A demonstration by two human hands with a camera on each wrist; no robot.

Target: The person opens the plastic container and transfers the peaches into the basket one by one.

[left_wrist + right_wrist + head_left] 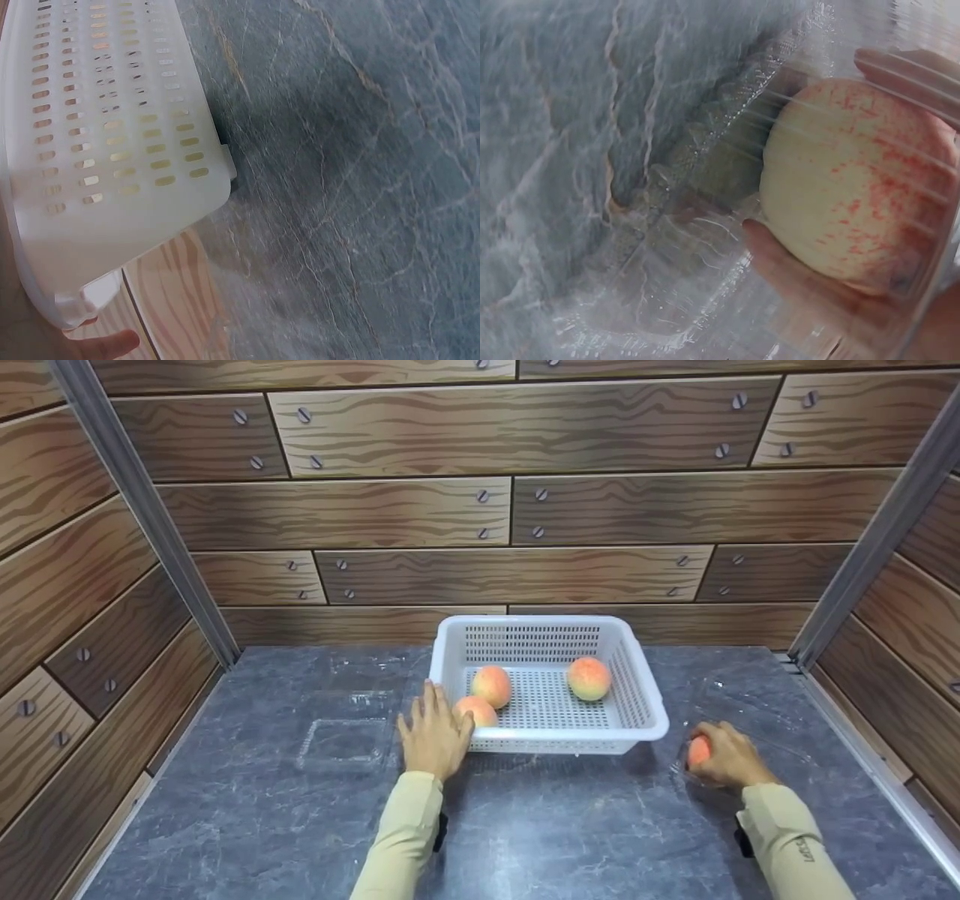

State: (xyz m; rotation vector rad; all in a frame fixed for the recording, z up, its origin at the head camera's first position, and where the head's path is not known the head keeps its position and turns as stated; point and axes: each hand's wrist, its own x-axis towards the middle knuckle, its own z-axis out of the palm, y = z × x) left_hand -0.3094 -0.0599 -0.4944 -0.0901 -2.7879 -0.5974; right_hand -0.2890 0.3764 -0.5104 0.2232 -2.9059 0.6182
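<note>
At the right, my right hand [726, 756] grips a peach [699, 751], with fingers and thumb curled round its sides. In the right wrist view this peach [855, 187], yellow and speckled red, shows partly through the wall of a clear plastic container [682, 322]. My left hand [436, 735] rests with straight, spread fingers at the left front corner of a white slotted basket [555, 741]. Inside lie three peaches: one [492, 687] at the left, one [478, 711] partly hidden by the front-left rim, and one [589, 679] at the right.
Another clear plastic container [345, 741] lies left of the basket on the grey marbled table [525, 832]. Wood-patterned panels [487, 514] rise behind the basket and at both sides. Metal posts [154, 532] run up the corners.
</note>
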